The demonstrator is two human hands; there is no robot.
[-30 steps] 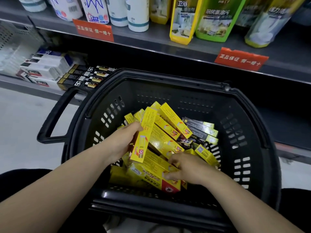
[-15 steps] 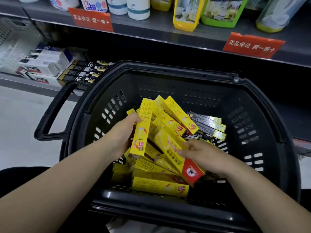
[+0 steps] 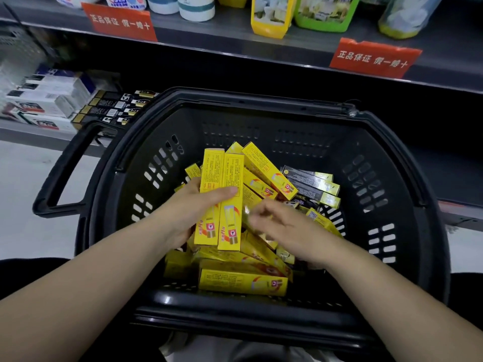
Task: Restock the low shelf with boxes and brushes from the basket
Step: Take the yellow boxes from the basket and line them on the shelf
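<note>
L hand point(image 3: 190, 212) grips 2 yellow boxes point(image 3: 232, 173), long axes pointing away from body, above basket point(image 3: 261, 100); low shelf point(image 3: 31, 134) up-left, L nearer; R hand point(image 3: 287, 228) blurred, looks loose/empty.

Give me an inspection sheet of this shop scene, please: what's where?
Surface: low shelf, holding white boxes and black boxes at its left.
Job's things: black basket with a pile of yellow boxes and dark boxes at its right.
Clutter: nothing seen.
Hands: left hand grips two yellow boxes side by side; right hand, blurred, hovers over the pile, seemingly empty.
Cables: nothing seen.
Surroundings: upper shelf with pouches, bottles, red labels; pale floor.
</note>
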